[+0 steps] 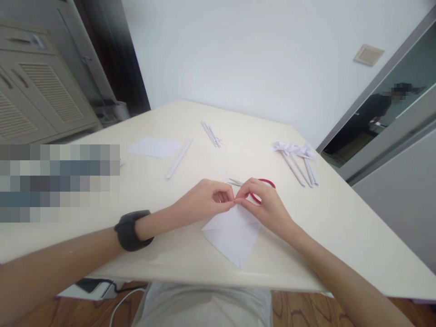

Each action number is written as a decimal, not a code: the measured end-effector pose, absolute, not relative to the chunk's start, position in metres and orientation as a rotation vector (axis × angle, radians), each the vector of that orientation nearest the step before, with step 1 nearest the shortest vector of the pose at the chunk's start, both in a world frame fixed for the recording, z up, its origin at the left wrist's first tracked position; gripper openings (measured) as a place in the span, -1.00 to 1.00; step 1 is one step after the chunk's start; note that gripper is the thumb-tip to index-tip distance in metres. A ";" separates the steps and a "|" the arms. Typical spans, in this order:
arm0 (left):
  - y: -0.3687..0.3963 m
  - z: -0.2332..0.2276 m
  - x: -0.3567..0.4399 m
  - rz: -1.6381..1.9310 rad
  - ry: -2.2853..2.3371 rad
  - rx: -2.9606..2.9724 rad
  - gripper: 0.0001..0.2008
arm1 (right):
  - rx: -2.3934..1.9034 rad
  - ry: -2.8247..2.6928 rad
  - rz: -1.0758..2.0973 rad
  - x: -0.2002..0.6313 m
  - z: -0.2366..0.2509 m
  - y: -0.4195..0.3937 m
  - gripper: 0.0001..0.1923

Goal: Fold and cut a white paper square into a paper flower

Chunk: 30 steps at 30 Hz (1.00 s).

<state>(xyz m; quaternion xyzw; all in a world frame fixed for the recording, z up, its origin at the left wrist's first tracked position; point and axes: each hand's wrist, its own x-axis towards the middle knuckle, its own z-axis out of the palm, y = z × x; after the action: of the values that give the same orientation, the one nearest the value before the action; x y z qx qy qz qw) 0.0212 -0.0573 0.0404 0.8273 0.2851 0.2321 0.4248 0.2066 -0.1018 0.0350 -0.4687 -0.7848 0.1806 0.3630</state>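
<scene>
A creased square of white paper (pixel 235 231) lies turned cornerwise near the table's front edge. At its far corner, my left hand (pixel 216 196) and my right hand (pixel 260 200) meet, thumbs and fingers pinched on the paper. The very tip of that corner is hidden by the fingertips. Scissors with red handles (pixel 267 182) lie just beyond my right hand, which covers part of them. Their blades point left, and tiny paper scraps are beside them.
Paper pinwheels on rolled sticks (pixel 294 152) lie at the right. Thin rolled paper sticks (pixel 209 133) are at the back, a thicker paper roll (pixel 180 159) and flat paper sheets (pixel 155 147) at the left. A wall stands behind the table (pixel 340 240). A person is reflected in the glass (pixel 368 118).
</scene>
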 end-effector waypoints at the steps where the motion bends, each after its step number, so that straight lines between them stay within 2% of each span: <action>1: -0.057 0.040 0.021 0.577 0.714 2.079 -0.83 | -1.214 -2.023 0.470 0.207 0.035 -0.102 -0.93; 20: -0.053 0.035 0.021 0.525 0.793 2.164 -0.84 | -1.283 -2.051 0.483 0.206 0.032 -0.102 -0.95; 30: -0.053 0.038 0.021 0.536 0.828 2.185 -0.74 | -1.219 -2.011 0.569 0.209 0.033 -0.100 -0.90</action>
<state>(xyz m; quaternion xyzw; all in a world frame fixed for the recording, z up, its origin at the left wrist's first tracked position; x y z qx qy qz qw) 0.0206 -0.0527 0.0380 0.8491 0.3217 0.2085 0.3636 0.2091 -0.1000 0.0335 -0.4713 -0.7775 0.2201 0.3534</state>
